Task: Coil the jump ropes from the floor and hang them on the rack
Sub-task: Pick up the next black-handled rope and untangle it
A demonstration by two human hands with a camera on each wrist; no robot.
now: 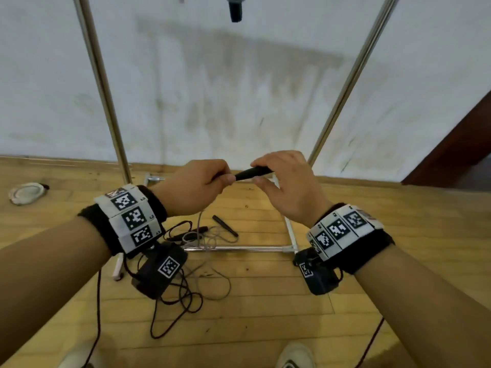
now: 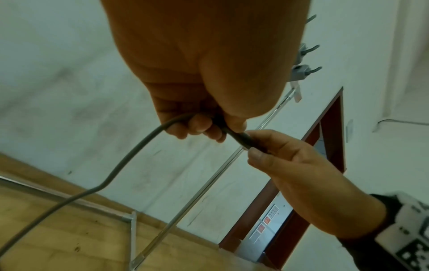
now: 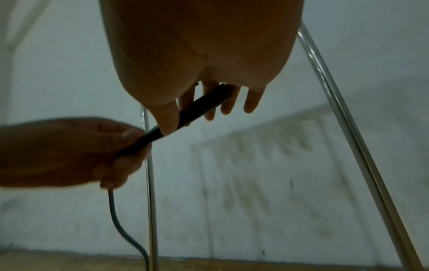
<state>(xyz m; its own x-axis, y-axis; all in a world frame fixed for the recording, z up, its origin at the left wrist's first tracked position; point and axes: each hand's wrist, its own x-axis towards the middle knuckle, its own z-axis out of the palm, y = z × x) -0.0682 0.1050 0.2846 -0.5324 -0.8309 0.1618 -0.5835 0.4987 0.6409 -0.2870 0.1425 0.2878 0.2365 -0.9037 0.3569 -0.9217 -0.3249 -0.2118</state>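
A black jump rope handle (image 1: 252,173) is held level in front of the rack, between both hands. My left hand (image 1: 225,179) grips its cord end, fingers curled round it (image 2: 209,126). My right hand (image 1: 256,172) pinches the other part between thumb and fingers (image 3: 176,117). The grey cord (image 2: 130,157) hangs from my left fist to the floor. More ropes (image 1: 186,288) lie tangled on the wooden floor below, with a loose black handle (image 1: 224,225) beside them. Another handle (image 1: 235,9) hangs from the top of the rack.
The rack's metal uprights (image 1: 106,102) rise on both sides and its base bar (image 1: 239,248) crosses the floor. Hooks (image 2: 306,71) sit high on the rack. A white object (image 1: 26,193) lies far left, and a brown door frame (image 1: 451,155) stands at right.
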